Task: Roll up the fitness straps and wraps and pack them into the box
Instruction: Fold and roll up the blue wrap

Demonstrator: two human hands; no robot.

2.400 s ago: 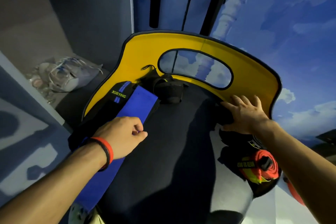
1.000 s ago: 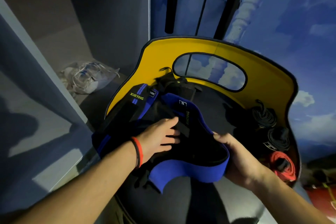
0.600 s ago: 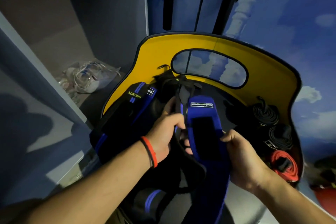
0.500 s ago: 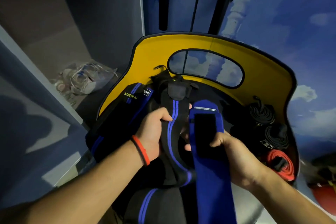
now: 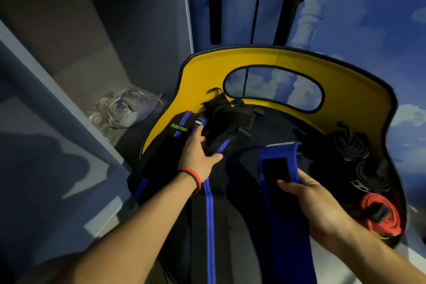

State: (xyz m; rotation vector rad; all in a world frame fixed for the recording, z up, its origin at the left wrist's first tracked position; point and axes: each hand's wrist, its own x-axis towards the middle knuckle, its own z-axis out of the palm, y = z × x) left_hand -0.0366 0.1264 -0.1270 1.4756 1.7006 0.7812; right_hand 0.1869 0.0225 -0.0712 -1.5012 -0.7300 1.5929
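Observation:
A yellow-lined box (image 5: 345,90) with an oval handle cut-out stands in front of me. My left hand (image 5: 198,157) grips a black wrap with blue stripes (image 5: 209,210) that trails down toward me. My right hand (image 5: 315,205) holds a wide blue wrap (image 5: 285,221) with a black patch near its upper end, thumb on top. Another black wrap marked XUEYING (image 5: 177,131) lies over the box's left rim. Two rolled black straps (image 5: 350,145) (image 5: 373,173) and a rolled red strap (image 5: 380,214) sit at the box's right side.
A bundle of black straps (image 5: 230,115) lies at the back of the box under the cut-out. A clear plastic bag with small items (image 5: 124,108) rests on a grey shelf to the left. A blue sky-painted wall and dark door bars stand behind.
My hands have drawn apart: the left carries the striped black wrap leftward and back, the right keeps the blue wrap and has lowered it slightly to the right.

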